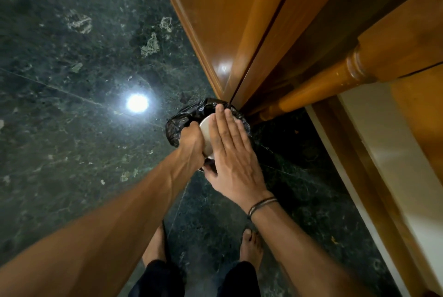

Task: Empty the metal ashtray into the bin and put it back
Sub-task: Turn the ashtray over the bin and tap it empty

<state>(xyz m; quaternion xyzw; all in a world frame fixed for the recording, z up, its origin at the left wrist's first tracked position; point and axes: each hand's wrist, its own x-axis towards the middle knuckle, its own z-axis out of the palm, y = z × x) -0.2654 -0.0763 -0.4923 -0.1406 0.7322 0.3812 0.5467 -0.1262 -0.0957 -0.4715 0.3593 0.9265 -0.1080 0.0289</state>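
1. The left hand (191,138) is clamped around the metal ashtray (206,132); the right hand (230,150) lies flat, fingers together, against its upturned underside.
2. The ashtray sits directly above the bin (177,124), which is lined with a black bag.
3. Emptying seems under way; next probably comes a tap or shake, then righting it.
4. It is tipped on edge, its mouth apparently facing down and away; being round, it has no long axis.

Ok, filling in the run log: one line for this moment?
stage: emptying | left hand: grips ashtray | right hand: flat on ashtray | ashtray: over bin
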